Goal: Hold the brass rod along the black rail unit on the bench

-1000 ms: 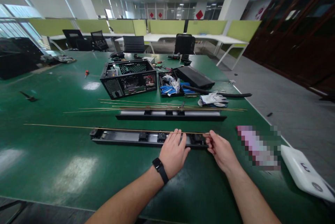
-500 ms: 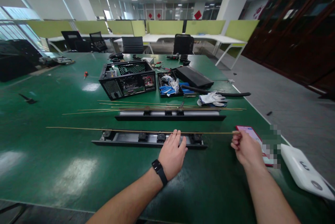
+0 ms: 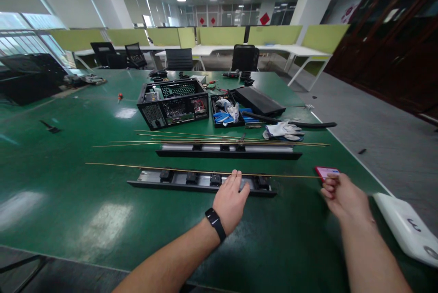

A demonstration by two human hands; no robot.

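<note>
A long thin brass-coloured rod (image 3: 290, 176) runs left to right along a black and silver channel rail (image 3: 150, 185) on the table. My right hand (image 3: 343, 197) pinches the rod's right end, above a red-edged phone (image 3: 321, 170) that it partly covers. My left hand (image 3: 230, 201) lies over the rail's front wall with its fingers stretched out, fingertips at the rod. Several black blocks sit in the rail; the leftmost block (image 3: 166, 175) stands in from the rail's left end. How the rod meets the blocks cannot be made out.
Behind lies a second rail (image 3: 226, 154) with several thin rods across it. Further back are an open black computer case (image 3: 173, 106), a tray of gloves (image 3: 227, 112), white gloves (image 3: 283, 130) and a black tube (image 3: 316, 124). A white device (image 3: 404, 227) lies at right.
My right hand has drawn the rod to the right. The leftmost block has slid right along the rail. My left hand stays on the rail, and the view has shifted slightly.
</note>
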